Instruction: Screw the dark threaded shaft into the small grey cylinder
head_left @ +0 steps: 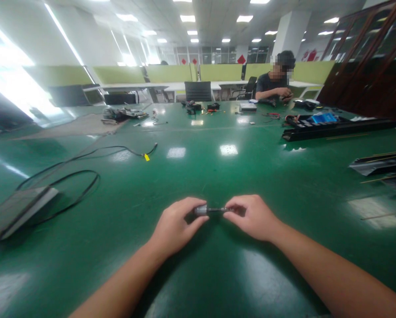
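The person's left hand (174,225) pinches a grey cylinder (201,210) between thumb and fingers, gripping it at its top and bottom edges. A thin dark rod (216,210) runs right from the cylinder, and the right hand (255,217) pinches its far-right end, where the fingers hide part of it. The piece lies level between the two hands, over the near middle of a green table (191,176) — whether it touches the surface cannot be told.

To the left, a flat panel (19,207) sits near a looped black cable (98,176); a yellow tag (146,157) hangs close to the cable's end. On the right lies a long black channel (337,129), with a blue piece (323,118) just behind its rim. At the far side stands a grey box (247,107), left of a seated co-worker (271,85) in a dark shirt — both of that person's hands are raised together over the table's far edge. A black chair (198,91) stands beyond the table.
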The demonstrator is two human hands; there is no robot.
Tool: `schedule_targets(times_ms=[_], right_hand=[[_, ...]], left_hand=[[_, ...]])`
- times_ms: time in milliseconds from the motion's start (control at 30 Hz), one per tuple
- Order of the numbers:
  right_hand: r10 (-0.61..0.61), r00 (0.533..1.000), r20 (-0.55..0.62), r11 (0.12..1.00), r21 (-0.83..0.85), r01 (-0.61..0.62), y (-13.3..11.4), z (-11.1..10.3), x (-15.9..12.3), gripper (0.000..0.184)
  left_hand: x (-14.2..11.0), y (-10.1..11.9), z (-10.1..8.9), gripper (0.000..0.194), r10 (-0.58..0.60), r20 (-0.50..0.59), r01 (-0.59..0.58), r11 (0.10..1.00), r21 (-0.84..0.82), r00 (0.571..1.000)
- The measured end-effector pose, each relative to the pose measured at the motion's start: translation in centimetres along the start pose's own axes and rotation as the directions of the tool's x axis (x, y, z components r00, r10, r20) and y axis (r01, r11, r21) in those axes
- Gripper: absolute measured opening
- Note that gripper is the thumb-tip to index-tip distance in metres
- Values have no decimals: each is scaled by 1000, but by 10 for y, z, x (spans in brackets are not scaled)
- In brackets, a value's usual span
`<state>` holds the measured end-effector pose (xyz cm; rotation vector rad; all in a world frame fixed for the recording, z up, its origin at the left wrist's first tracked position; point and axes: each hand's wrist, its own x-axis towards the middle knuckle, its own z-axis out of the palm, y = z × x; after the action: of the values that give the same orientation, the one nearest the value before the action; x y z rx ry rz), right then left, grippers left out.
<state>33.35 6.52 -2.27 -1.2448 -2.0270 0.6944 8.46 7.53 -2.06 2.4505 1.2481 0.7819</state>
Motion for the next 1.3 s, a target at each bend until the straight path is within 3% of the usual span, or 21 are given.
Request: schedule_targets(times_ms=[533,700,933,1067,1167,1233,1300], right_hand=[[-4,1000,-16,1000,-21,3,0,-2,0,7],[-6,999,-32,1000,-1,6,1,-2,1,7],[17,1000,-9,999,31,-17,8,4,4,10],[6,1000,12,999,37,-6,10,7,5,10],[-16,1000,20,999,32,16,10,8,5,11],[-25,999,31,999,26,24,9,9,5,12],[-35,998,50,999,22,34,7,11,4,12]], left_hand=[[2,1,-3,24,19,-49,-20,1000,-21,999],[5,-6,-4,25,-119,-119,111,991,-73,986],[12,-15,-8,50,-342,-156,262,884,-387,927],[5,-18,-29,49,-395,-169,336,893,-298,903],[-20,-31,-57,52,-436,-233,416,900,-132,869],[-48,-46,-81,53,-501,-287,516,856,-26,817],[-79,-64,-107,50,-591,-345,642,765,48,729]])
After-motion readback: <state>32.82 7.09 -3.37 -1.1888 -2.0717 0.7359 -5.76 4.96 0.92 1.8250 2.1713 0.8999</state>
